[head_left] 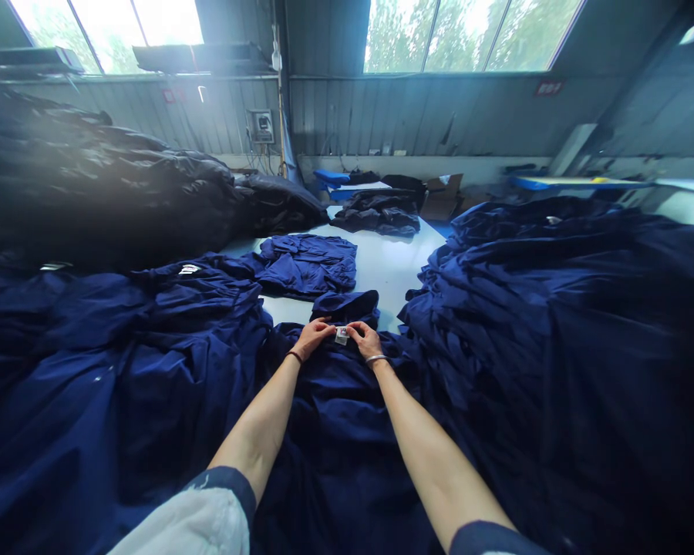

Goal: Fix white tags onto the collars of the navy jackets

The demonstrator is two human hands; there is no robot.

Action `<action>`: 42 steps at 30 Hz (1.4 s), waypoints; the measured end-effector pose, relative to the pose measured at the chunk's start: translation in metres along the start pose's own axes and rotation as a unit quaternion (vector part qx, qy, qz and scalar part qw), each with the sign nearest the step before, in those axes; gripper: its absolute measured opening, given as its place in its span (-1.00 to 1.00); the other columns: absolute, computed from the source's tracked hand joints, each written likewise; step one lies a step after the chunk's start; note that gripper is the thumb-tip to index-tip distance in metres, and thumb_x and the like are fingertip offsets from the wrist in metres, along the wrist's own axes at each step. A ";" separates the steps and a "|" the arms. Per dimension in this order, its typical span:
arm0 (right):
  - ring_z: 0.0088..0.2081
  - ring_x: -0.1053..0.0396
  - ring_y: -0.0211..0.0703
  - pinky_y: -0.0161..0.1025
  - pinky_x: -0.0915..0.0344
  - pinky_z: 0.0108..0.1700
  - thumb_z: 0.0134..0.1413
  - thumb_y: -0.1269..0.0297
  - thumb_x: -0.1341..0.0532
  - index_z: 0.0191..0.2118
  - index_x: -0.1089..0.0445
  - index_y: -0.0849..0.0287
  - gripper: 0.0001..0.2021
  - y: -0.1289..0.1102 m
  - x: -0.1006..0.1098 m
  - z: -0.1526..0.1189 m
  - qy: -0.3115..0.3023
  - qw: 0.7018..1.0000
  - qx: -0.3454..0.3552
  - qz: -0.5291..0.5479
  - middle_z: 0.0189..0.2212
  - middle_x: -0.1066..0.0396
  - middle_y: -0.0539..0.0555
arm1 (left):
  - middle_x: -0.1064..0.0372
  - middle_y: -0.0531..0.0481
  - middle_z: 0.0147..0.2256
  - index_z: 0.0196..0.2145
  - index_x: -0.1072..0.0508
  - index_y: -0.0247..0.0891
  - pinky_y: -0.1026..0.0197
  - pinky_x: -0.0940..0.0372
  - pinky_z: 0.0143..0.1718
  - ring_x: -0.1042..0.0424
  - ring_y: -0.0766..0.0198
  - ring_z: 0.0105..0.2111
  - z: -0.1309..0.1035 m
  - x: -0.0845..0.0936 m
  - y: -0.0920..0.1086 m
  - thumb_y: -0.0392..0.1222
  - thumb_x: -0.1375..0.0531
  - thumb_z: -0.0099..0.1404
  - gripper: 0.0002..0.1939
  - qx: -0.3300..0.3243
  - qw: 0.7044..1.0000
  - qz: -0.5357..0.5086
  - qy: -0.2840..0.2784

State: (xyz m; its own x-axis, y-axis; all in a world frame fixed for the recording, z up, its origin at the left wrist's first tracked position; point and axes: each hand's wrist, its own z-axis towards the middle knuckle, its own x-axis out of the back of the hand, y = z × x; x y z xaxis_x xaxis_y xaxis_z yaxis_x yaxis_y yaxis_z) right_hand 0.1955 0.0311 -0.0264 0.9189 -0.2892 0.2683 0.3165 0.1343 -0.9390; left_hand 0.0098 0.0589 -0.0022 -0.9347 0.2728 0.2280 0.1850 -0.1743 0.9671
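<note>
workshop table heaped with navy garments; at centre, left hand and right hand pinch a small white tag on one jacket, piles remaining around.

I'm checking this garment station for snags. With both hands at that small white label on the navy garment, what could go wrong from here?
1. The left hand and right hand pinch the small white label; a hard tug might tear its stitching.
2. Navy piles crowd both sides, so the navy garment could get mixed up with them.
3. Little of the white table shows, so cloth may slide off.
</note>
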 end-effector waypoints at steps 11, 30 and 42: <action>-0.24 -0.44 -0.08 -0.17 -0.34 -0.13 0.00 -0.08 -0.17 -0.34 -0.47 0.06 -0.68 0.006 -0.002 0.002 0.006 0.997 0.010 -0.071 -0.35 -0.53 0.00 | -0.46 -0.11 -0.01 -0.45 -0.65 -0.17 0.10 -0.07 0.22 -0.32 0.01 0.12 0.004 -0.001 -0.006 0.03 -0.37 0.04 -0.78 -0.042 0.995 0.078 -0.045; -0.37 -0.34 -0.05 -0.21 -0.20 -0.31 0.10 -0.29 0.09 -0.47 -0.40 0.05 -0.44 0.007 -0.007 0.005 0.030 0.992 -0.033 -0.119 -0.49 -0.44 0.07 | -0.49 -0.11 -0.07 -0.47 -0.64 -0.18 0.10 -0.05 0.22 -0.31 -0.01 0.11 0.001 -0.002 -0.001 -0.02 -0.37 0.04 -0.81 -0.048 0.993 0.046 -0.099; -0.35 -0.30 -0.14 -0.26 -0.16 -0.25 -0.14 -0.23 -0.20 -0.41 -0.43 0.11 -0.55 -0.012 0.003 -0.006 -0.025 0.999 -0.021 0.002 -0.43 -0.44 -0.02 | -0.47 -0.14 -0.06 -0.44 -0.63 -0.25 0.10 -0.07 0.21 -0.27 -0.01 0.15 -0.001 -0.002 0.001 0.09 -0.36 0.05 -0.68 -0.010 0.996 -0.011 -0.093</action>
State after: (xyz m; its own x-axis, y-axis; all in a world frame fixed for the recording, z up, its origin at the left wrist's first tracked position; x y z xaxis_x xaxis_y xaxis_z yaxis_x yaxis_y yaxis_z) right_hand 0.1930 0.0234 -0.0160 0.9308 -0.2417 0.2743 0.3040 0.0945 -0.9480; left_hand 0.0114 0.0575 -0.0021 -0.8654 0.4475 0.2257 0.1575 -0.1846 0.9701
